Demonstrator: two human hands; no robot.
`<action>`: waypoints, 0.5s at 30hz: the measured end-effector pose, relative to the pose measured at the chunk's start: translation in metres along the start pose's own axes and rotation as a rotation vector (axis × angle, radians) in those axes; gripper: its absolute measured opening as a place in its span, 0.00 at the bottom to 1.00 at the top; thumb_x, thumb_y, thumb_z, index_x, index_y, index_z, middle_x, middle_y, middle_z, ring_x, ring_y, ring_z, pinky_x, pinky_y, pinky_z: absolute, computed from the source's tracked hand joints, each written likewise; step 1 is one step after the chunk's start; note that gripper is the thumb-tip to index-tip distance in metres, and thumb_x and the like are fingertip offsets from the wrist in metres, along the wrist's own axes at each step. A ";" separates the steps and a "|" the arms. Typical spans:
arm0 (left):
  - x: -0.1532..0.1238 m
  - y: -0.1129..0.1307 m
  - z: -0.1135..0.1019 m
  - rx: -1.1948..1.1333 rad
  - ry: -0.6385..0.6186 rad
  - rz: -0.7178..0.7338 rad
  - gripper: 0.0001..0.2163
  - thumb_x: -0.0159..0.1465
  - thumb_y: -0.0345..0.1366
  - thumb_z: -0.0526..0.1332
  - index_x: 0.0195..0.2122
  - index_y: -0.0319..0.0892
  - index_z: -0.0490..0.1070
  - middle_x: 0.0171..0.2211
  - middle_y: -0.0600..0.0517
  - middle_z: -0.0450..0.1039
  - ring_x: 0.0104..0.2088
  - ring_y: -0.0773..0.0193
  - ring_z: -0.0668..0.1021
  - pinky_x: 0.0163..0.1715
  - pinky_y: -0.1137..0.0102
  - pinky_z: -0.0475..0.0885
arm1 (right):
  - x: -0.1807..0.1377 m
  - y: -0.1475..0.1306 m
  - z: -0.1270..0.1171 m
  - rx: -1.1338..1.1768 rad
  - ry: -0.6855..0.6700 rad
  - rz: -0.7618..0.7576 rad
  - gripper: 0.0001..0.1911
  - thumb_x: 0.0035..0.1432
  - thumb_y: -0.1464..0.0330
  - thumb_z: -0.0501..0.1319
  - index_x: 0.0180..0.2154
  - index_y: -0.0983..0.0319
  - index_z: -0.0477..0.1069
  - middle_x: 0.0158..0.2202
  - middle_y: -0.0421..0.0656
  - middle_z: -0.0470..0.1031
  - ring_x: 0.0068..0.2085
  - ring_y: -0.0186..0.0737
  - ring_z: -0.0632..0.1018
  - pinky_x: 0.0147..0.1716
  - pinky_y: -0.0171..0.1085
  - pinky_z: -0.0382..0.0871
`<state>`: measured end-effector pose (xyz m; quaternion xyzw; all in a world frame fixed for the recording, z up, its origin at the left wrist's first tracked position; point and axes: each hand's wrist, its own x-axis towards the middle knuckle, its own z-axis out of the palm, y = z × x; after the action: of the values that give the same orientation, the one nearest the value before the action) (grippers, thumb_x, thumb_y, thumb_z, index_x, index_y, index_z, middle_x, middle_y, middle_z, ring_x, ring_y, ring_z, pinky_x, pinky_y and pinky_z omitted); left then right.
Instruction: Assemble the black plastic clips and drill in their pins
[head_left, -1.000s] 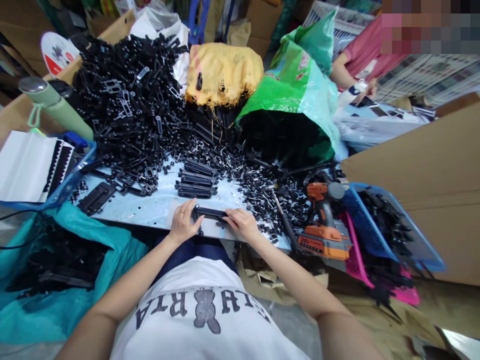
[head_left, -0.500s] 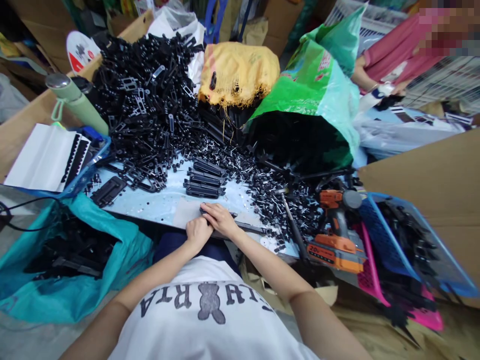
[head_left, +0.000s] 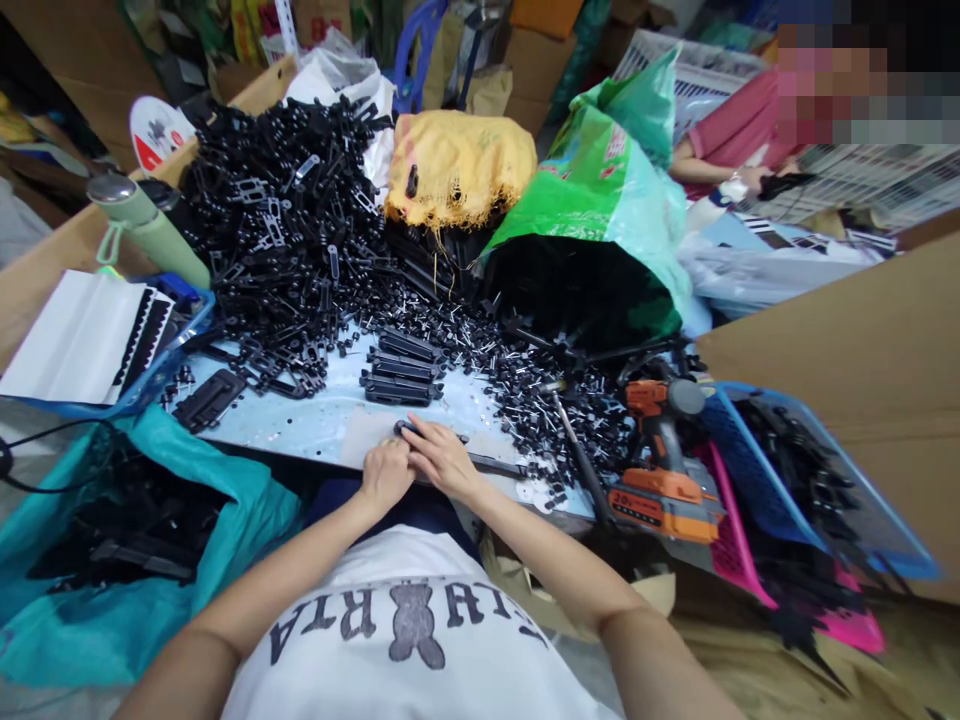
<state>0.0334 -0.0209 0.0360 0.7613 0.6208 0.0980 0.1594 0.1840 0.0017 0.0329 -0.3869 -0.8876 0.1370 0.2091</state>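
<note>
Close to the table's front edge, my left hand (head_left: pixel 388 472) is closed, its fingers curled against a small black plastic part (head_left: pixel 405 428). Beside it, my right hand (head_left: pixel 448 460) lies over the same part, fingers together and pressed down on it. Most of the part is hidden under both hands. A long black plastic bar (head_left: pixel 496 466) reaches out to the right from beneath my right hand. Just beyond the hands, several black plastic strips (head_left: pixel 401 385) lie side by side in a stack. A grey pad (head_left: pixel 360 437) shows under the work.
Black clips (head_left: pixel 262 220) are heaped at the back left, screws (head_left: pixel 525 400) at the right. A hammer (head_left: pixel 577 440) and orange drill (head_left: pixel 664 480) lie right. A green sack (head_left: pixel 577 200), teal bag (head_left: pixel 247 480) and blue basket (head_left: pixel 795 400) surround the table. Another person (head_left: pixel 735 140) works behind.
The view has shifted slightly. My right hand's fingers have spread and straightened a little over the black part, and my left hand has slid slightly apart from them. The other person's hands moved.
</note>
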 end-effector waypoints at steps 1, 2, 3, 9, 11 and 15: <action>0.003 -0.001 -0.002 0.006 0.057 0.129 0.14 0.64 0.39 0.50 0.40 0.38 0.72 0.37 0.41 0.74 0.41 0.54 0.75 0.39 0.64 0.67 | -0.011 0.004 -0.004 -0.011 0.067 -0.008 0.22 0.63 0.63 0.50 0.57 0.61 0.61 0.59 0.50 0.61 0.55 0.44 0.67 0.51 0.46 0.64; 0.008 -0.001 -0.004 0.007 0.095 0.266 0.15 0.64 0.41 0.51 0.44 0.38 0.71 0.40 0.41 0.73 0.45 0.53 0.73 0.42 0.62 0.66 | -0.024 0.010 -0.007 -0.028 0.139 0.007 0.22 0.63 0.64 0.51 0.57 0.61 0.61 0.58 0.52 0.62 0.55 0.45 0.67 0.51 0.46 0.64; 0.014 0.001 -0.004 0.005 0.108 0.393 0.17 0.63 0.43 0.53 0.47 0.38 0.69 0.44 0.40 0.71 0.47 0.52 0.71 0.45 0.60 0.64 | -0.037 0.017 -0.009 -0.052 0.202 0.039 0.22 0.62 0.64 0.51 0.57 0.62 0.61 0.57 0.53 0.63 0.55 0.45 0.67 0.50 0.46 0.65; 0.046 0.017 0.011 0.001 -0.074 0.577 0.23 0.59 0.44 0.60 0.52 0.37 0.63 0.43 0.44 0.71 0.43 0.55 0.71 0.42 0.62 0.63 | -0.076 0.055 -0.010 -0.163 0.104 0.036 0.22 0.62 0.64 0.53 0.55 0.65 0.62 0.41 0.51 0.74 0.40 0.41 0.75 0.38 0.40 0.70; 0.049 0.017 0.014 -0.019 -0.068 0.568 0.22 0.59 0.43 0.59 0.52 0.38 0.63 0.43 0.44 0.71 0.44 0.54 0.71 0.42 0.62 0.63 | -0.074 0.063 -0.011 -0.184 0.032 -0.032 0.23 0.61 0.62 0.54 0.55 0.67 0.61 0.36 0.50 0.74 0.36 0.41 0.74 0.35 0.39 0.69; 0.045 0.015 0.013 -0.023 -0.061 0.583 0.22 0.60 0.46 0.58 0.52 0.39 0.64 0.44 0.43 0.71 0.44 0.54 0.71 0.43 0.62 0.63 | -0.066 0.075 -0.022 -0.210 -0.067 -0.158 0.20 0.63 0.63 0.51 0.54 0.65 0.62 0.34 0.47 0.74 0.35 0.38 0.73 0.35 0.37 0.66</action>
<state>0.0608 0.0188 0.0276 0.9083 0.3695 0.1240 0.1517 0.2827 0.0041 0.0041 -0.3309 -0.9312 0.0396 0.1477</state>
